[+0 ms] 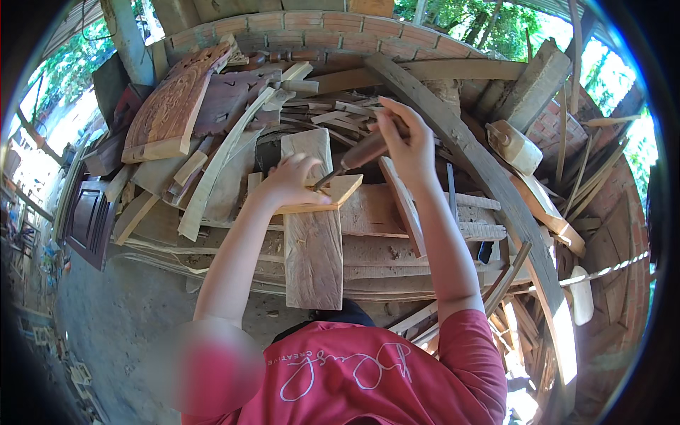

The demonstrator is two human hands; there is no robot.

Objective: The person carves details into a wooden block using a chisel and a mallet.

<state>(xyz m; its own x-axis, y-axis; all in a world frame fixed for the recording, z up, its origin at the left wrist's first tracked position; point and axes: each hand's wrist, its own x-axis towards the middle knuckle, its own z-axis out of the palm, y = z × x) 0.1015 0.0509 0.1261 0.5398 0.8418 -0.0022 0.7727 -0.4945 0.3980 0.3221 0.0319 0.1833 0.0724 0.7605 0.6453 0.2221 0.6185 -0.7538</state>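
Observation:
My right hand (409,142) grips the brown wooden handle of a chisel-like tool (361,154), raised at a slant, its dark metal shaft pointing down-left. The tip meets a small yellowish wooden piece (343,191), close beside the fingers of my left hand (290,180). Those fingers are curled on that piece, holding it; part of it is hidden under them. The piece lies crosswise on a long pale weathered plank (312,258) that runs toward my body.
Carved wooden panels (170,106) and loose offcuts surround the work. A long grey beam (478,163) slants down the right, beside a plastic jug (513,149). A brick wall (326,39) stands behind; a dark panelled piece (88,219) leans at the left above concrete floor (120,297).

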